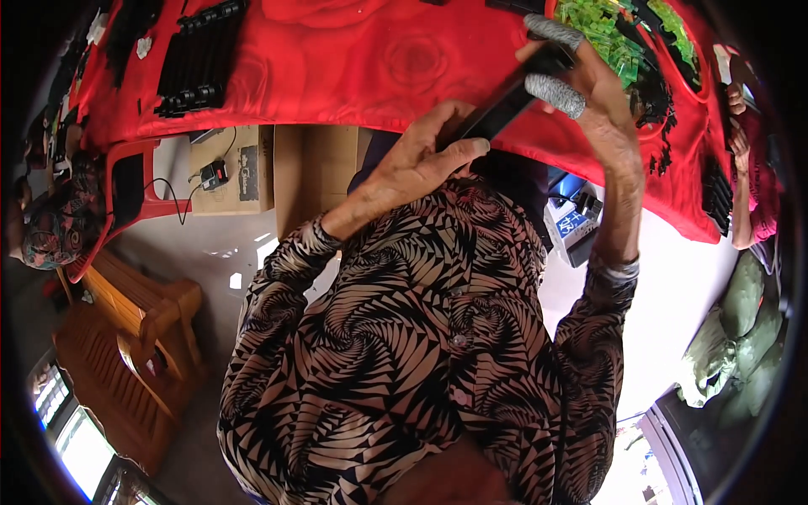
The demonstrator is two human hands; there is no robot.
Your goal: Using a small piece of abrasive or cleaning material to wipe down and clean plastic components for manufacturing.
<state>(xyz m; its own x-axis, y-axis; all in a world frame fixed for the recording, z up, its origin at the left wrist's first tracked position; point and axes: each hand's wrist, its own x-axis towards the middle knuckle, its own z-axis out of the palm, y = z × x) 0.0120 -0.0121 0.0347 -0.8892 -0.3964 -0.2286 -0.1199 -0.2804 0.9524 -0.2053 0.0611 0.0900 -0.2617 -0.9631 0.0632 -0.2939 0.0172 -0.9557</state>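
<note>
A long black bar-shaped part (502, 103) is held slantwise over the front edge of the red-covered table. My left hand (414, 160) is closed around its near end, with the thumb lying along the top. At the far end my right hand (599, 97) grips the bar between fingers that wear grey woven finger covers (555, 95). What the right fingertips press on is partly hidden by the covers. A heap of green translucent pieces (602, 38) lies just beyond my right hand.
Several similar black bars (194, 67) are stacked at the left on the red tablecloth (337, 80). Small black parts (652, 105) lie at the right. Below are a cardboard box (316, 168), a red chair (139, 189) and a wooden bench (139, 328). Other people sit at both sides.
</note>
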